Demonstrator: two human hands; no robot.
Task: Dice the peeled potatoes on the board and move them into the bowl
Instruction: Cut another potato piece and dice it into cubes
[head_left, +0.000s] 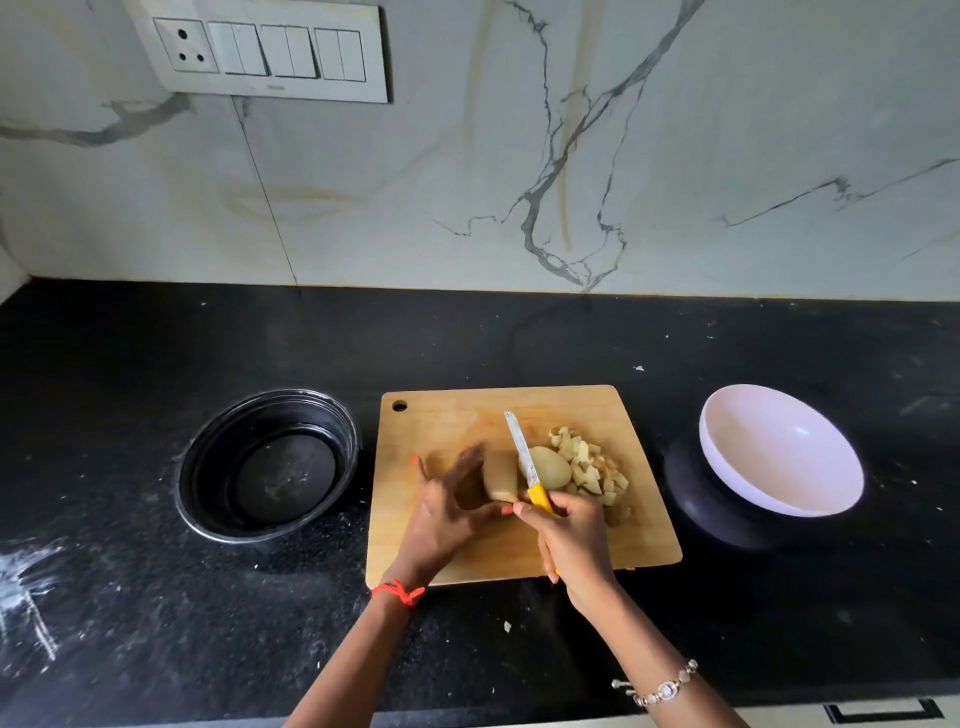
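A wooden cutting board (441, 431) lies on the black counter. On it a peeled potato is split in two: one half (501, 475) to the left of the blade, the other half (551, 466) to its right. A pile of diced potato (592, 465) sits further right. My right hand (571, 545) grips the yellow handle of a knife (522, 454), its blade between the halves. My left hand (447, 512) holds the left half, thumb underneath, fingers blurred around it. The white bowl (779, 452) stands tilted to the right of the board and holds nothing.
An empty black round container (267, 467) stands left of the board. The white bowl rests on a dark round base (696, 499). White smears mark the counter at far left. A marble wall with a switch panel (270, 52) rises behind. A drawer handle (883, 711) shows at bottom right.
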